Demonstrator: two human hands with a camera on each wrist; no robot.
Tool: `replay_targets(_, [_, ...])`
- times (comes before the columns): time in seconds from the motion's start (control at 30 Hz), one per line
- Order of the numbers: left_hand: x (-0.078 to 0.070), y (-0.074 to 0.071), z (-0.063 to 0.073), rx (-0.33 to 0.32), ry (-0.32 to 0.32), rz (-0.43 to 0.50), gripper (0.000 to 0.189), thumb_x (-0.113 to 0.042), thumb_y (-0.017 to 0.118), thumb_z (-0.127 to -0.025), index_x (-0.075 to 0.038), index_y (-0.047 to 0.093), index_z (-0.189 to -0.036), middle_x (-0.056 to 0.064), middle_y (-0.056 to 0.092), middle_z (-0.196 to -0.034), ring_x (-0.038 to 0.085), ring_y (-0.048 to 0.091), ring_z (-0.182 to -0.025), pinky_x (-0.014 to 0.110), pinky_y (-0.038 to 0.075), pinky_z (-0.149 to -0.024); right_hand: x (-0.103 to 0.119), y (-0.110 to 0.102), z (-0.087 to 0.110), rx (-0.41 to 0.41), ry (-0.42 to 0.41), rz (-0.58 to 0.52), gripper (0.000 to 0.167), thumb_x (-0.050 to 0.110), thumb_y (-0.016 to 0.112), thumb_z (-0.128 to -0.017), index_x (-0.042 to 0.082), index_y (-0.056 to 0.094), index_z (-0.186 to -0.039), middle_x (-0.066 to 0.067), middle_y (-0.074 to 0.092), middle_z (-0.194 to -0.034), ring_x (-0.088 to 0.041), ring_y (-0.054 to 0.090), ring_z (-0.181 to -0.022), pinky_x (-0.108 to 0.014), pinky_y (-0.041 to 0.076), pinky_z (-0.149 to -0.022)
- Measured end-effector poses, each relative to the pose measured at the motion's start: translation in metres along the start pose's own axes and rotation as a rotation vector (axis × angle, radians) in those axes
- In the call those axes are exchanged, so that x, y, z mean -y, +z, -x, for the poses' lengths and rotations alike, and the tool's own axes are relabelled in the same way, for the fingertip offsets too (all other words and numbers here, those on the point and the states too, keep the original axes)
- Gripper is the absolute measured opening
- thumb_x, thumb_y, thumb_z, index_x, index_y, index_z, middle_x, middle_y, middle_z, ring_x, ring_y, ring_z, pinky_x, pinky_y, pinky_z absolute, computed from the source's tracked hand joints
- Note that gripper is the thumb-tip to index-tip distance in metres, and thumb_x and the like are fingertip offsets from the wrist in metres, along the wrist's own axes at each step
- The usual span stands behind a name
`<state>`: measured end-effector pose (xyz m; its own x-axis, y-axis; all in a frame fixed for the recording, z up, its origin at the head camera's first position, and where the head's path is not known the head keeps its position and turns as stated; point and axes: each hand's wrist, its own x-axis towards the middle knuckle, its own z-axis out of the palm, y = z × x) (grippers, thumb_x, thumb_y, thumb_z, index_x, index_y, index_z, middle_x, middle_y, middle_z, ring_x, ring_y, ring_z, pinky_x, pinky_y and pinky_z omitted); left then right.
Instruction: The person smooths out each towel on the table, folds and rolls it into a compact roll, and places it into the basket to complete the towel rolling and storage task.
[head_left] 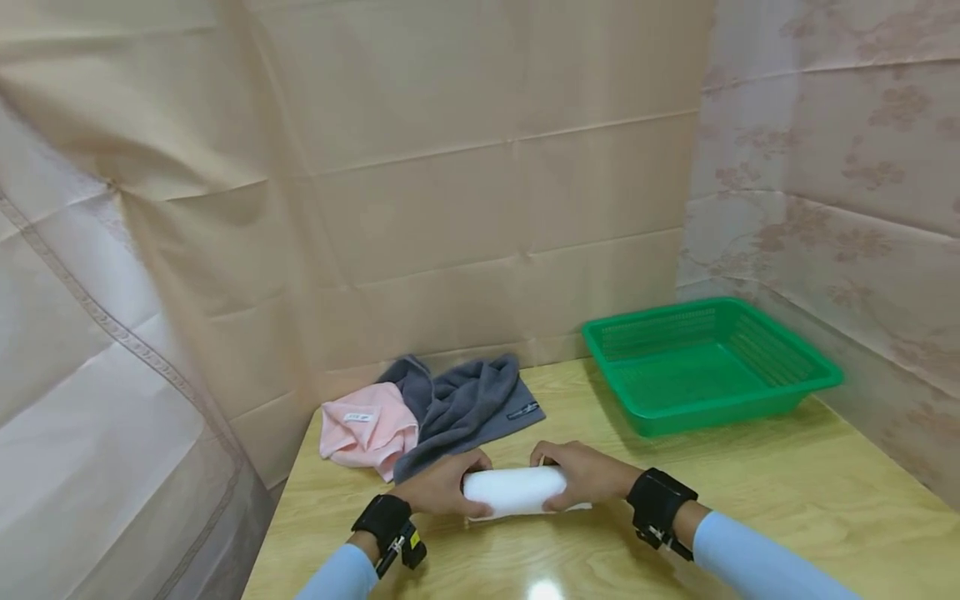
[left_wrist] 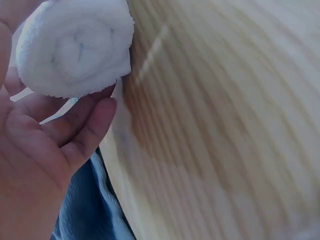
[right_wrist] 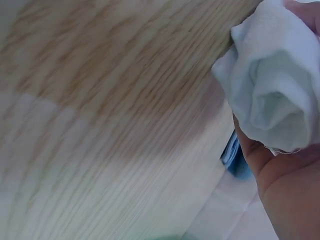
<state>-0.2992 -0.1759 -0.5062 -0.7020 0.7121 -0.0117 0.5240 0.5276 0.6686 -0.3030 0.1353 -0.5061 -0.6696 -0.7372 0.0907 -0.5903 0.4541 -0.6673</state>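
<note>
Left grip (head_left: 452, 483) and right grip (head_left: 583, 473), one at each end, and both have the white rolled cloth (head_left: 517, 490) held, thumbs on the near side, fingers on the far side! It lies crosswise, low at the surface (head_left: 675, 525), between the two grips, a thin loose edge showing along its near side, the coiled layers visible at both ends in the wrist views. Just beyond the left grip, it's tight: the grey towel (head_left: 468, 408) sprawls there, its near corner close to the wrist. Against that, the pink towel (head_left: 367, 425), near the surface's left edge. Over to the right, wide room: a broad run of wood separates the roll from the green basket (head_left: 738, 414), well apart, by the far right corner. Beige cloth (head_left: 450, 208) hangs along the far edge, patterned cloth (head_left: 847, 192) along the right.
</note>
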Motion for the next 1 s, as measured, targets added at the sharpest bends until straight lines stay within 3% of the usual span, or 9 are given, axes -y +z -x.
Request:
replay_targets(0.27, [-0.006,-0.001,-0.012,-0.071,0.046,0.027,0.048,-0.039,0.084,-0.087,-0.024,0.055,-0.121,-0.007,0.064,-0.114,0.010,0.063,-0.100,0.029,0.053,-0.084,-0.004,-0.015,0.011,-0.097,-0.006,0.003,0.049,0.032,0.092,-0.076,0.024,0.059,-0.113,0.009,0.065,-0.102,-0.009,0.061,-0.090,-0.030,0.051,-0.076])
replay_targets(0.4, [-0.005,-0.005,-0.015,-0.181,0.017,0.127,0.036,-0.039,0.074,-0.096,-0.027,0.057,-0.126,-0.005,0.065,-0.116,0.016,0.064,-0.102,0.033,0.053,-0.086,-0.006,-0.030,0.019,-0.199,-0.059,-0.003,0.047,0.030,0.091,-0.078,0.023,0.060,-0.113,0.009,0.066,-0.100,-0.010,0.062,-0.089,-0.030,0.051,-0.077])
replay_targets(0.5, [-0.003,-0.008,-0.018,-0.279,0.011,0.228,0.027,-0.036,0.057,-0.107,-0.017,0.059,-0.127,0.005,0.065,-0.116,0.027,0.064,-0.107,0.041,0.053,-0.093,-0.006,-0.045,0.027,-0.257,-0.067,-0.015,0.046,0.029,0.090,-0.081,0.021,0.060,-0.115,0.008,0.066,-0.101,-0.011,0.062,-0.090,-0.031,0.051,-0.077])
replay_targets(0.6, [-0.002,-0.008,-0.025,-0.345,0.000,0.313,0.038,-0.036,0.044,-0.112,-0.004,0.059,-0.126,0.018,0.064,-0.119,0.037,0.063,-0.112,0.049,0.051,-0.098,-0.004,-0.060,0.036,-0.304,-0.046,-0.027,0.044,0.029,0.088,-0.084,0.020,0.060,-0.117,0.006,0.066,-0.104,-0.013,0.062,-0.091,-0.032,0.051,-0.078])
replay_targets(0.7, [-0.003,0.001,-0.044,-0.363,0.003,0.290,0.042,-0.036,0.042,-0.113,0.000,0.061,-0.123,0.019,0.066,-0.114,0.036,0.065,-0.106,0.048,0.054,-0.092,-0.004,-0.076,0.052,-0.367,-0.007,-0.036,0.044,0.027,0.087,-0.085,0.018,0.060,-0.118,0.003,0.066,-0.107,-0.015,0.063,-0.094,-0.033,0.051,-0.079])
replay_targets(0.8, [-0.011,0.014,-0.066,-0.364,0.028,0.217,0.029,-0.028,0.050,-0.110,-0.004,0.062,-0.119,0.011,0.068,-0.107,0.025,0.068,-0.096,0.038,0.056,-0.082,-0.005,-0.089,0.066,-0.431,0.027,-0.041,0.046,0.026,0.088,-0.084,0.017,0.060,-0.120,0.001,0.067,-0.110,-0.017,0.064,-0.098,-0.033,0.053,-0.081])
replay_targets(0.9, [-0.029,0.027,-0.089,-0.368,0.055,0.168,0.019,-0.021,0.059,-0.107,-0.009,0.061,-0.120,0.005,0.068,-0.102,0.017,0.067,-0.089,0.031,0.054,-0.076,-0.006,-0.099,0.077,-0.494,0.059,-0.035,0.049,0.024,0.089,-0.083,0.018,0.059,-0.121,0.001,0.067,-0.111,-0.018,0.064,-0.099,-0.033,0.054,-0.081])
replay_targets(1.0, [-0.050,0.040,-0.117,-0.391,0.070,0.140,0.024,-0.022,0.064,-0.104,-0.010,0.059,-0.126,0.003,0.067,-0.104,0.016,0.066,-0.089,0.031,0.054,-0.076,-0.006,-0.109,0.088,-0.551,0.076,-0.024,0.049,0.023,0.089,-0.084,0.016,0.059,-0.122,-0.002,0.066,-0.112,-0.020,0.063,-0.100,-0.035,0.054,-0.081])
